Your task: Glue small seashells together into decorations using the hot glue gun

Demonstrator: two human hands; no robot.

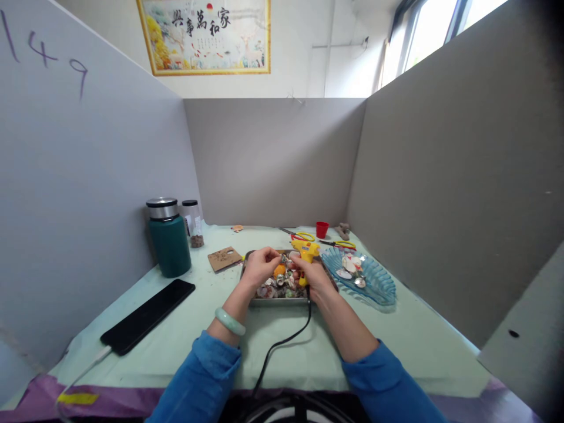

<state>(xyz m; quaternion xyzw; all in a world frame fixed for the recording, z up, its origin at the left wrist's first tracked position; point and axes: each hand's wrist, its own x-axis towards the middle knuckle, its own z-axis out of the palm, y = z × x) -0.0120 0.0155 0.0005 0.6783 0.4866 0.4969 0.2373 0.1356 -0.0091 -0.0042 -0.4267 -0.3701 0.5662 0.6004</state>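
Observation:
Over a metal tray [282,302] of small mixed pieces, both my hands are close together. My left hand [261,265], with a pale green bangle on its wrist, is pinched at the fingertips; what it holds is too small to make out. My right hand [314,275] is closed round a yellow glue gun [307,249], whose nozzle points up and left. A black cord runs from the gun's handle toward the front edge. Among the pieces in the tray lies an orange one [279,271].
A green bottle [170,244], a jar [192,224] and a black phone [148,316] stand or lie at left. A brown card [224,259] is left of the tray. At right are a blue glass dish [379,281], scissors [337,244] and a red cup [322,230]. Grey partitions enclose the table.

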